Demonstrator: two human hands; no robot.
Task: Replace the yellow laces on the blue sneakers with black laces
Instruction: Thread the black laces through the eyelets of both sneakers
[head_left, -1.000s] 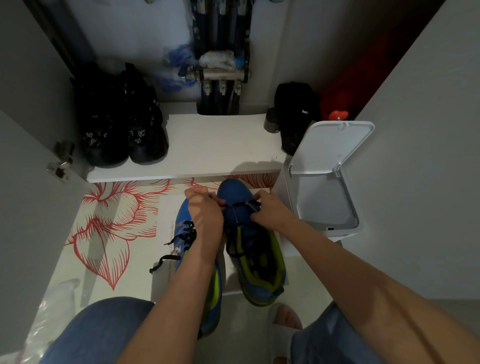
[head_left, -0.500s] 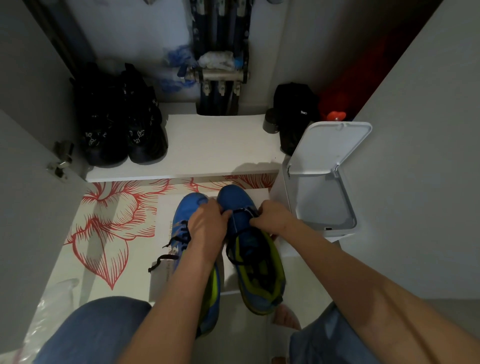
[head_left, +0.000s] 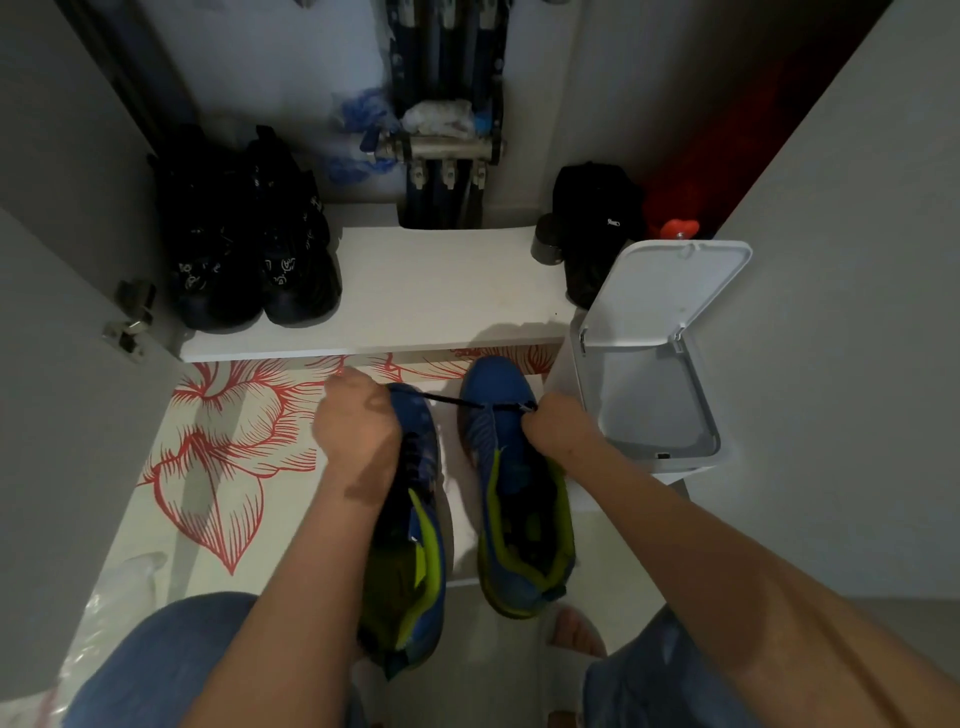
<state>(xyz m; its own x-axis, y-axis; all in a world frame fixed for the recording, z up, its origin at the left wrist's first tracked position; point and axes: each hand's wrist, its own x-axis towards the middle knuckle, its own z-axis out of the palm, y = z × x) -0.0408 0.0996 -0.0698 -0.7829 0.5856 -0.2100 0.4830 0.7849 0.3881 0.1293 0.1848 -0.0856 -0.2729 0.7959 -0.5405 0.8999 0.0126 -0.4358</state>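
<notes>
Two blue sneakers with lime-green lining lie side by side on the floor, toes away from me. The right sneaker (head_left: 511, 467) has a black lace (head_left: 452, 401) threaded across its front eyelets. My left hand (head_left: 358, 426) grips one end of that lace above the left sneaker (head_left: 415, 519), covering its front. My right hand (head_left: 558, 431) pinches the other end at the right sneaker's right side. The lace runs taut between my hands. No yellow lace shows.
A white bin (head_left: 649, 384) with its lid open stands right of the sneakers. A low white shelf (head_left: 431, 291) ahead holds black shoes (head_left: 249, 244) at left and a black bag (head_left: 597, 218) at right. The floor mat (head_left: 218, 441) has red flowers. My knees frame the bottom.
My hands have drawn apart, the left going left over the left sneaker, pulling the black lace straight and taut across the right sneaker's toe end.
</notes>
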